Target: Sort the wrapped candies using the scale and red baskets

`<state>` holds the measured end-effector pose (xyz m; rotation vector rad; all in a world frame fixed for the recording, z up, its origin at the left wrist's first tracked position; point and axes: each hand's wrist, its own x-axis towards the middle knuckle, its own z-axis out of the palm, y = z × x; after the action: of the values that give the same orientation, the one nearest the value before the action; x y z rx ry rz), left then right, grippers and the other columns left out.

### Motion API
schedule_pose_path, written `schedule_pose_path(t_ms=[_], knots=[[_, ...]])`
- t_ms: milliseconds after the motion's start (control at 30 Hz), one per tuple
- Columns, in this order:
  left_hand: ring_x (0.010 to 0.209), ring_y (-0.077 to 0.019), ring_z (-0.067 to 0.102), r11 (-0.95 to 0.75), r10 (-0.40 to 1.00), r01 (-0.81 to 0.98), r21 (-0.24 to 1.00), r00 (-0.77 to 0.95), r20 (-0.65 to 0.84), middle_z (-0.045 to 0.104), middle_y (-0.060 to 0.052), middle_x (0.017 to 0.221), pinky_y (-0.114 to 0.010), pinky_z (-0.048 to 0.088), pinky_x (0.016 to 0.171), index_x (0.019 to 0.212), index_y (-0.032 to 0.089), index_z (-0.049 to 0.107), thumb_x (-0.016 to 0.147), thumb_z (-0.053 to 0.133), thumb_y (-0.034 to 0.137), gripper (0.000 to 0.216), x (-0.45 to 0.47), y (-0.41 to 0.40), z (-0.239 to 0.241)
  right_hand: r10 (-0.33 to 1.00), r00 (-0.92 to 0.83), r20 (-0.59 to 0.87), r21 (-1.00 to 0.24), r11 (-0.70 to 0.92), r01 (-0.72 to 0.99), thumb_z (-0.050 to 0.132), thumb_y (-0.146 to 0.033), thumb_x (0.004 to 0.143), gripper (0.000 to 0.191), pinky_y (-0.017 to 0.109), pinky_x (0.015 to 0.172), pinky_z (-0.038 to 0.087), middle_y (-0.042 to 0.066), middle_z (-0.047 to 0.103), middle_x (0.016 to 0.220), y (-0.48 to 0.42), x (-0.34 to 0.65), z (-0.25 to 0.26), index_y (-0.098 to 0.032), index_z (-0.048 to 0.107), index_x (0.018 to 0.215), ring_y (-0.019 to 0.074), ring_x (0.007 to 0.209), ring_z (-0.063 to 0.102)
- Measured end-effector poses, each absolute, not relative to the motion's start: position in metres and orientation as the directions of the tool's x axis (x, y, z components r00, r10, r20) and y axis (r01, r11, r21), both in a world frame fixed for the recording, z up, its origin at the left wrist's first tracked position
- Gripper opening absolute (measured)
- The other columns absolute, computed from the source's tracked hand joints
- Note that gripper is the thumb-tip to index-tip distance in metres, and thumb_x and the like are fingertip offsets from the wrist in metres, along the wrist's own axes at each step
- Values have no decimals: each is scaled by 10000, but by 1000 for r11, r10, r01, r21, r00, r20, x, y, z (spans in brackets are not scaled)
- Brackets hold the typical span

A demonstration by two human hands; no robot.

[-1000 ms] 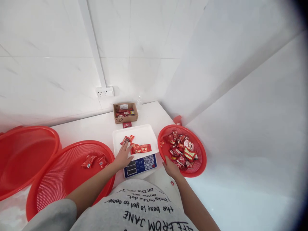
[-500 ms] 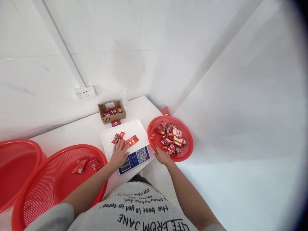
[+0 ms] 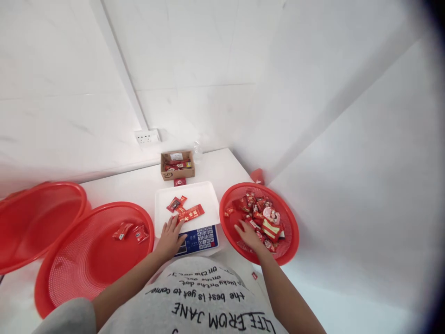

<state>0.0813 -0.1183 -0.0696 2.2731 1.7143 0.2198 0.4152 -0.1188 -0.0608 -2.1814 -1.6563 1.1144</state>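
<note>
My left hand (image 3: 170,237) lies with fingers spread at the front edge of the scale's white tray (image 3: 165,197), partly covering the blue keypad (image 3: 205,237). By its fingertips are several red packets on the tray, among them a long red packet (image 3: 193,212) with gold characters and a small dark-and-red packet (image 3: 174,204). My right hand (image 3: 248,234) is inside the right red basket (image 3: 294,232), fingers stretched out at the edge of a heap of red-wrapped sweets (image 3: 252,202). I see nothing held in either hand. A pink-and-white packet (image 3: 271,215) lies on that heap.
Two small red packets (image 3: 140,234) lie in a wide red basket (image 3: 74,241) at left; another red basket (image 3: 31,218) stands beyond it. Behind the scale is a cardboard box (image 3: 168,175) of red packets. A small red wrapper (image 3: 254,276) shows below the right basket. Walls border the table.
My right hand has moved from the right basket's rim to inside it. My left hand stays at the tray's front edge. The view has shifted, and the small wrapper below the basket now shows.
</note>
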Motion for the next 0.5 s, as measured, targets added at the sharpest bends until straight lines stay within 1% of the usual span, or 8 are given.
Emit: schedule_pose_path(t_ms=[67,100,167,233,333,400,500], knots=[[1348,-288,172,-209,969,924,321,240,-59,270,-134,1453,-490,221,1053,1326,179,393,856,427,369,509,85,-122,-67,897,135,-421,-428,-327,842,415,-357,837,582,371,1085,163,181,262,1440,-112,422,-72,-73,354,1341,264,1344,200],[1347,-288,175,-190,973,927,322,222,-65,266,-135,1454,-487,222,1053,1329,177,389,858,425,364,509,87,-124,-66,892,129,-432,-361,-303,882,441,-337,824,592,387,1084,152,186,229,1451,-109,423,-78,-78,345,1348,285,1351,163],[1344,-290,185,-163,977,935,317,198,-83,265,-136,1454,-483,217,1056,1332,173,385,862,417,358,506,89,-128,-63,877,109,-469,-229,-240,944,470,-338,809,602,425,1070,161,171,220,1458,-108,422,-86,-123,342,1357,317,1354,126],[1341,-293,194,-150,976,940,308,189,-104,269,-132,1453,-485,212,1058,1332,175,385,864,411,362,504,89,-132,-60,865,72,-496,-178,-183,967,488,-351,797,591,468,1057,157,143,243,1456,-110,418,-90,-176,365,1348,338,1353,101],[1339,-289,203,-146,974,941,305,191,-122,277,-132,1450,-487,220,1054,1332,182,382,867,405,375,504,88,-136,-58,866,15,-501,-192,-128,973,487,-366,794,550,490,1048,149,114,304,1436,-114,412,-90,-214,416,1317,346,1349,107],[1338,-281,211,-151,974,940,306,194,-116,283,-129,1448,-487,226,1052,1330,191,383,867,405,381,501,87,-136,-58,874,-40,-484,-234,-86,968,474,-344,799,534,450,1051,173,113,375,1397,-116,412,-88,-188,432,1308,328,1339,162],[1330,-269,237,-163,975,937,308,201,-94,305,-117,1439,-484,234,1051,1313,202,399,865,408,376,481,86,-134,-60,900,-124,-419,-329,-22,944,470,-284,794,511,351,1045,220,118,463,1330,-119,415,-85,-136,458,1283,269,1295,291]])
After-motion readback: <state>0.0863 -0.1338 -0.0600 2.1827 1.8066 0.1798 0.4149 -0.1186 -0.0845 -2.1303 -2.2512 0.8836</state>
